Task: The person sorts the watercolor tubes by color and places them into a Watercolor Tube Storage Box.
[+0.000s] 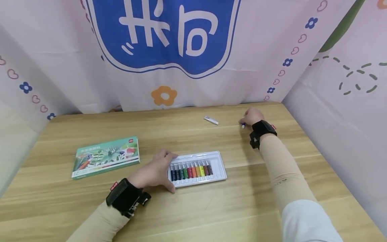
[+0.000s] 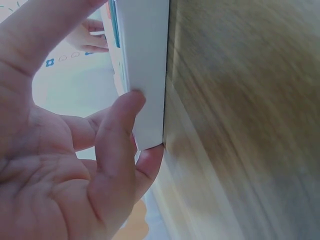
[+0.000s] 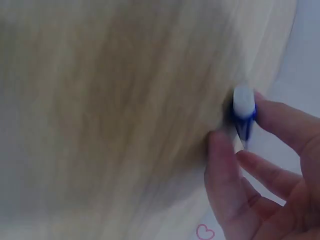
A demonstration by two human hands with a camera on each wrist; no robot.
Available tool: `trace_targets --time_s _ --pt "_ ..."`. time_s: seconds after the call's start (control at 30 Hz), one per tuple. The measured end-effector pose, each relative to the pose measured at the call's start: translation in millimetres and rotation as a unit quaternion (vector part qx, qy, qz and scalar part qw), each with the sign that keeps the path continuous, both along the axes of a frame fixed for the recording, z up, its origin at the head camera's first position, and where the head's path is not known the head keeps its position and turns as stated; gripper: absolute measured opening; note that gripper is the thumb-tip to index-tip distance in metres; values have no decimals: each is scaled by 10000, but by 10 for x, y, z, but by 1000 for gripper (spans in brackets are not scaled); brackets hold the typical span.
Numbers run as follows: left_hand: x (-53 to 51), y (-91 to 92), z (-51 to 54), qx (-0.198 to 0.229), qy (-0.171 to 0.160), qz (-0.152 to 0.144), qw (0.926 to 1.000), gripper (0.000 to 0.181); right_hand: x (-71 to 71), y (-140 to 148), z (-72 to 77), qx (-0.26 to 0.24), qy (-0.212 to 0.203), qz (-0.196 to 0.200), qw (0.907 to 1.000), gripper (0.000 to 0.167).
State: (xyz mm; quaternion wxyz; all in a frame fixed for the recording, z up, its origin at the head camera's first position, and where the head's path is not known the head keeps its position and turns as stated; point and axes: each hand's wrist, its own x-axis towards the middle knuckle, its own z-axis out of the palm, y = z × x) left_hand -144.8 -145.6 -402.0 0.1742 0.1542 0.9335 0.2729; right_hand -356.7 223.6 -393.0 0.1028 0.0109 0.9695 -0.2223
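A white plastic tray (image 1: 219, 168) lies in front of me with a row of small paint tubes (image 1: 193, 170) in dark, green, red, orange, yellow and brown. My left hand (image 1: 155, 170) holds its left end, thumb at the near edge and fingers at the far edge. In the left wrist view the fingers touch the tray's white side (image 2: 145, 65). Far right on the table, my right hand (image 1: 253, 116) has its fingertips about a blue paint tube (image 3: 244, 112) with a white cap. A white paint tube (image 1: 211, 120) lies alone between that hand and the tray's far side.
At the left lies a green illustrated paint box (image 1: 105, 157). The wooden table (image 1: 211, 211) ends at a printed cloth backdrop (image 1: 136, 90) at the back, with pale walls on both sides.
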Motion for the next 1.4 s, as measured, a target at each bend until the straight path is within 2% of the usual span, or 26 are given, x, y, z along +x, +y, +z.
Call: trace_targets --time_s 0.2,0.27,0.33,0.4,0.53,0.6,0.7,0.8,0.9,0.93,1.0,1.07,1.13,1.23,1.4 --pt "-21 7 62 13 42 61 10000 116 11 -48 30 -781 -215 14 9967 36" --pt "-19 7 46 15 41 35 10000 116 68 -53 3 -1134 -440 122 9925 33" --pt "-17 7 28 -8 8 26 10000 115 164 -81 -30 -1601 -683 281 9843 33" --pt "-22 -8 18 26 9 22 10000 115 295 -162 -32 -2117 -874 476 9723 35" --pt "-20 -41 57 65 -18 -6 10000 115 703 -404 -22 -3143 -1241 913 9367 38" --pt "-32 -51 72 43 -2 -23 10000 115 931 -532 -9 -3382 -1378 1205 9231 40" --pt "-42 -42 70 -2 -15 -53 10000 115 1259 -685 -13 -3548 -1548 1504 9097 39" --pt "-32 -19 57 -13 -66 -81 9999 115 1491 -765 -83 -3387 -1345 1676 9160 35" --pt "-5 10 40 7 -114 -105 9999 114 1637 -774 -154 -3007 -931 1760 9327 32" --pt "-5 10 37 12 -116 -107 9999 114 1656 -776 -170 -2816 -751 1824 9390 31" --pt "-7 13 34 40 -108 -107 9999 115 1693 -784 -164 -2577 -549 1943 9449 30" --pt "-11 14 28 65 -85 -117 9999 114 1718 -789 -141 -2121 -215 2155 9529 30" --pt "-16 15 20 72 -66 -124 9999 114 1746 -791 -103 -1632 103 2395 9570 30" --pt "-17 11 9 83 -59 -134 9999 114 1785 -781 -58 -777 632 2837 9537 36" --pt "-11 -3 6 95 -62 -125 9999 114 1868 -767 -14 131 1055 3535 9294 44"
